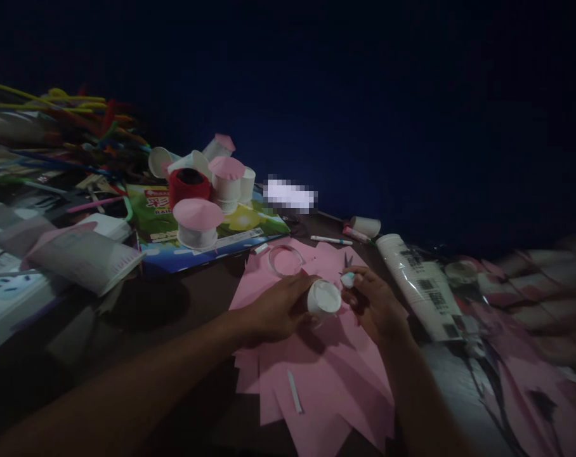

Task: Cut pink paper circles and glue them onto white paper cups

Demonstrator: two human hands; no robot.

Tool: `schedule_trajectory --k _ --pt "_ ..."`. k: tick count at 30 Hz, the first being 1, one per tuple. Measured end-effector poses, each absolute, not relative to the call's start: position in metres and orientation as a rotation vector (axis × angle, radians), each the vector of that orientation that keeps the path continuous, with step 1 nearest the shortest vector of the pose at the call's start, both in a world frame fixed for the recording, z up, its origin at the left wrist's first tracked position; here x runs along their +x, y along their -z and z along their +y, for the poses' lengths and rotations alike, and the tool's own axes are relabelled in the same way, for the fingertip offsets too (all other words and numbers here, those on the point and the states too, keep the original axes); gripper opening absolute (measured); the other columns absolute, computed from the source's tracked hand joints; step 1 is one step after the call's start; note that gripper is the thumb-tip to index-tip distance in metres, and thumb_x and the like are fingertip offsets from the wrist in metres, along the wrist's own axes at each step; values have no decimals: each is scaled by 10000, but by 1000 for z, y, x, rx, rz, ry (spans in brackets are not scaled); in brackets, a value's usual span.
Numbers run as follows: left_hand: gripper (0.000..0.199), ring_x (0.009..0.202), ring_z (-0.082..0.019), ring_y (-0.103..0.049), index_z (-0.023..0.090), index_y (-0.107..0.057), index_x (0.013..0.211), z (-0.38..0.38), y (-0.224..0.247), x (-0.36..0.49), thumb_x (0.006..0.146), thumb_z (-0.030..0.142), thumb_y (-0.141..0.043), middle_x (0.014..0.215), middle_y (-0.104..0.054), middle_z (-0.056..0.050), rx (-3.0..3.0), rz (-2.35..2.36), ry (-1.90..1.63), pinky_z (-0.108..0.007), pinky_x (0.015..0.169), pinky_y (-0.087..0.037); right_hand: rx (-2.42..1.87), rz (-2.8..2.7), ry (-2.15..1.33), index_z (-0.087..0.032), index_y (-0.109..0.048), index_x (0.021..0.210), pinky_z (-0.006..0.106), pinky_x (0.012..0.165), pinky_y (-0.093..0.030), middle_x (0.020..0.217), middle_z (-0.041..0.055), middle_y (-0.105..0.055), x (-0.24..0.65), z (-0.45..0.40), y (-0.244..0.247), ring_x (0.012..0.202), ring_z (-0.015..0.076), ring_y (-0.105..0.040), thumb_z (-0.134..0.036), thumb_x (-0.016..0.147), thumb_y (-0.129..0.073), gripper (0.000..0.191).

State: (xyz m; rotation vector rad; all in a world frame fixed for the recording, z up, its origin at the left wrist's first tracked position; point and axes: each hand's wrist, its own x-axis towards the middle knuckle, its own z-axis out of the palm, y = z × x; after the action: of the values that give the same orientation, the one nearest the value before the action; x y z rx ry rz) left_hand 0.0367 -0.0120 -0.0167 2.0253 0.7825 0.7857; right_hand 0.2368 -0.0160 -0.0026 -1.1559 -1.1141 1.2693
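My left hand (288, 308) is closed around a white paper cup (324, 298), whose round end is tilted towards me. Just right of the cup, the fingers of my right hand (373, 303) pinch a small bluish-white piece (347, 279). Dark scissor blades (347, 260) show right behind that piece; whether they are joined to it I cannot tell. Both hands are above overlapping sheets of pink paper (316, 393). A ring-shaped roll of tape (285, 260) lies on the sheets beyond my left hand, and a narrow white strip (295, 391) lies nearer me.
Pink-topped cups (198, 222) and a red roll (189, 185) stand on a colourful pack (250, 219) at left. A marker (331, 240) lies beyond the paper. Wrapped stacked cups (416, 285) are at right. Colourful sticks (78, 120) and a power strip (12, 292) are far left.
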Motion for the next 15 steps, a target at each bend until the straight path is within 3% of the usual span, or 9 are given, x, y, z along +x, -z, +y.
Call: schedule_trajectory --k 5,8,12,15 --pt "697 1190 -270 -415 203 -282 1346 -12 26 36 734 295 -604 1322 -434 -116 2003 836 -775 -420 984 -338 -1189 -1185 -1211 -217 -618 900 217 521 -392 744 -21 -572 234 -16 7 545 74 -458 -269 687 -675 226" --pt "763 1253 -265 -352 194 -210 1379 -12 30 35 739 333 -600 1390 -353 -120 2001 844 -760 -420 1026 -296 -1193 -1204 -1190 -209 -623 901 216 546 -399 769 -11 -581 234 -16 9 582 81 -482 -256 692 -678 222" --pt "807 1200 -283 -398 188 -279 1345 -11 28 36 664 366 -673 1344 -391 -128 2006 874 -738 -429 988 -334 -1197 -1231 -1184 -210 -625 893 221 567 -408 737 -12 -583 235 -16 10 603 93 -494 -260 687 -685 221" --pt "623 1053 -260 -493 199 -434 1209 -11 24 38 651 314 -685 1164 -518 -92 2008 882 -762 -398 897 -399 -1199 -1246 -1183 -219 -632 882 226 595 -419 750 -13 -589 237 -16 11 643 103 -512 -271 677 -694 221"
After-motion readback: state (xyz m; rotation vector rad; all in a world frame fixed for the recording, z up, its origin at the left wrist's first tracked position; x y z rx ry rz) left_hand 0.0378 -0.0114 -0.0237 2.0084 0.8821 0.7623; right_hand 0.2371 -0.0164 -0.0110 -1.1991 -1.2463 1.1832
